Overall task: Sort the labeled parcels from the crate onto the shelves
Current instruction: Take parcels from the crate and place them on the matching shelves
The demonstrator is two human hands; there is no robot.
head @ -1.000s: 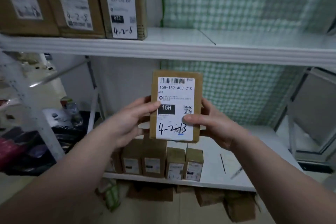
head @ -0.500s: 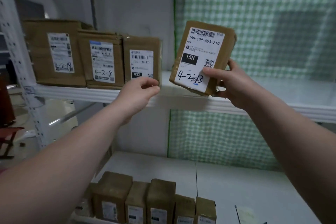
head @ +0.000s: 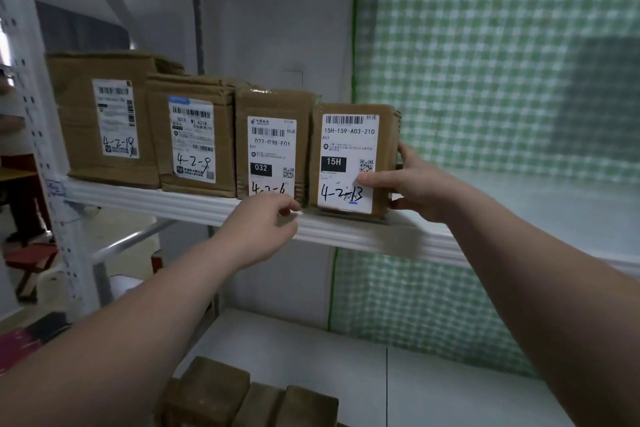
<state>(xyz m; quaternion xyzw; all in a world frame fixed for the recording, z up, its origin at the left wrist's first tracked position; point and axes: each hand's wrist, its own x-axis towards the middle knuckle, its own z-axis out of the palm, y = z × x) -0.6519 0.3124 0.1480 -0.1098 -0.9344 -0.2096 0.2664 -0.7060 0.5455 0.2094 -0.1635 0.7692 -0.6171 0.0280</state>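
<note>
- The parcel (head: pixel 349 158) marked 15H and hand-lettered 4-2-13 stands upright on the upper shelf (head: pixel 194 206), at its front edge, label facing out.
- It is the rightmost of a row of four; its left side is just beside the box (head: pixel 272 144) marked 032, whether touching I cannot tell.
- The right hand (head: pixel 412 184) grips the parcel's right side: thumb (head: pixel 372 179) pressed on the label's lower right corner, fingers wrapped round the side behind.
- The left hand (head: pixel 259 229) hangs loosely curled in front of the shelf edge, below the 032 box, thumb and forefinger nearly pinched together on nothing; it covers the bottom of that box's label, and whether it touches box or shelf is unclear.
- Left of the 032 box stand two larger boxes, one marked 4-2-9 (head: pixel 195 135) and one marked 4-2-18 (head: pixel 107 118), all labels outward.
- To the right of the parcel the shelf runs bare in front of a green checked sheet (head: pixel 502 80).
- On the lower shelf (head: pixel 433 388) the tops of some small brown boxes (head: pixel 242 392) show at the bottom of the view.
</note>
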